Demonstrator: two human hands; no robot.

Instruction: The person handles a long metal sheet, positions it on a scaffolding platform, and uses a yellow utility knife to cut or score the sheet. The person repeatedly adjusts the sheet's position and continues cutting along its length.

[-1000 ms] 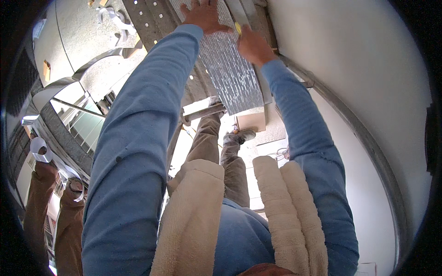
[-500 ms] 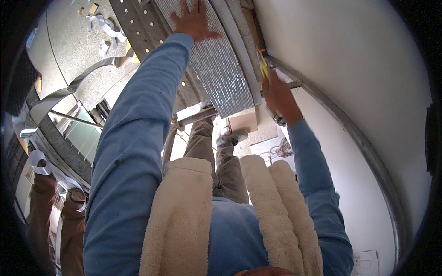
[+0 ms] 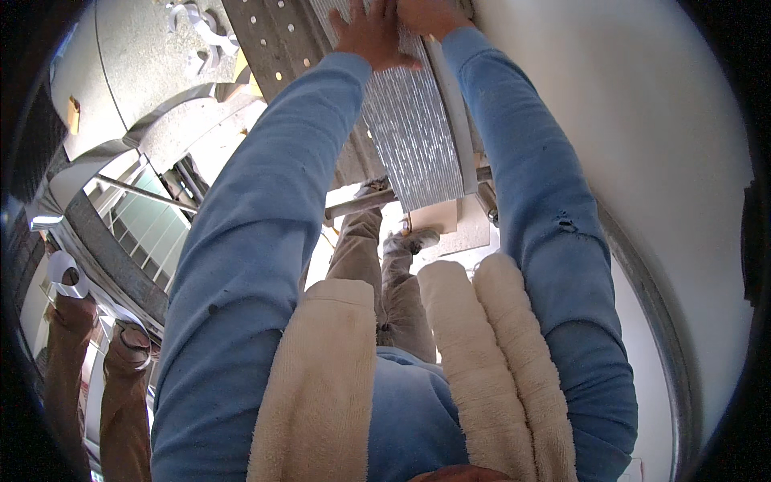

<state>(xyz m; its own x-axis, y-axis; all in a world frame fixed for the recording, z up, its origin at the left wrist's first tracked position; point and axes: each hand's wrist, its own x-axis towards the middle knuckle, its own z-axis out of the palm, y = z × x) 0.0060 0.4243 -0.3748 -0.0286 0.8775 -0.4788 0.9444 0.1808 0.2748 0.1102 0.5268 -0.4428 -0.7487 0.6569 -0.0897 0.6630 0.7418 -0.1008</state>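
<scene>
A long silvery ribbed strip [image 3: 414, 136] lies along a dark perforated metal plank [image 3: 269, 40] ahead of me. My left hand [image 3: 371, 36] rests on the strip's far part, flat, with its fingers spread and the thumb pointing right. Right beside it, at the strip's right edge, is my right hand [image 3: 432, 16], with its fingers curled. The upper picture edge cuts it off, so whatever it holds is hidden. A smooth grey band [image 3: 454, 108] runs along the strip's right side.
A pale wall [image 3: 642, 128] and a curved grey pipe [image 3: 654, 297] stand at the right. Curled white strips [image 3: 201, 28] lie on the speckled floor at the upper left. A metal bar [image 3: 361, 202] crosses beneath the silvery strip's near end, beside a brown box [image 3: 434, 217].
My right hand has moved up and left to beside my left hand. The yellow tool seen in it before no longer shows. My left hand stays spread on the strip.
</scene>
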